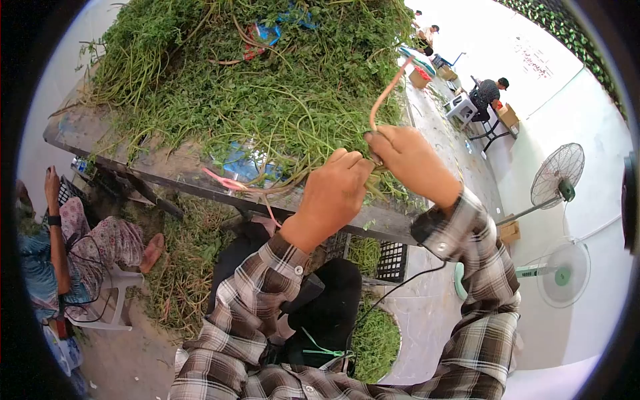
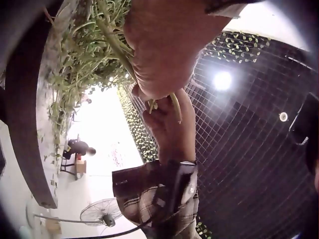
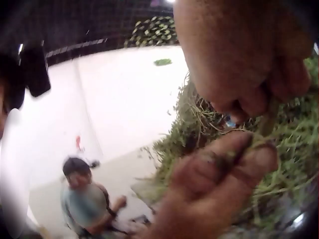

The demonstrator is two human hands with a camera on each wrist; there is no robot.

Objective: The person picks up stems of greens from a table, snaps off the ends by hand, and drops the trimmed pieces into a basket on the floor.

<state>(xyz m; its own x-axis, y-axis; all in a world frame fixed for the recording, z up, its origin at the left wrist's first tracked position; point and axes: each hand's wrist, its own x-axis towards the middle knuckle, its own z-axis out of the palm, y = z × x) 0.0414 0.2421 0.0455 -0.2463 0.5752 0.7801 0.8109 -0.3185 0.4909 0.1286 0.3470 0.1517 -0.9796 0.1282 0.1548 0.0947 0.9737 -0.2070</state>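
Note:
In the head view my left hand [image 1: 333, 190] and right hand [image 1: 408, 160] are close together above the table's front edge, fingers curled. Both grip green stems [image 1: 380, 185], whose cut-looking ends poke out below. From the right hand's thumb an orange-pink strand [image 1: 383, 100] rises in a curve. In the left wrist view a thicker green stem [image 2: 115, 47] runs into my left hand, with the right hand's fingers just beyond. The right wrist view shows both sets of fingertips nearly meeting at the stems. A pink strip [image 1: 230, 183] lies on the table edge left of my hands.
A large heap of leafy greens [image 1: 253, 100] covers the dark table [image 1: 180, 183]. Black crates [image 1: 392, 260] and a round basin of greens [image 1: 375, 343] stand below. A seated person [image 1: 60, 260] is at left, fans [image 1: 559, 175] at right.

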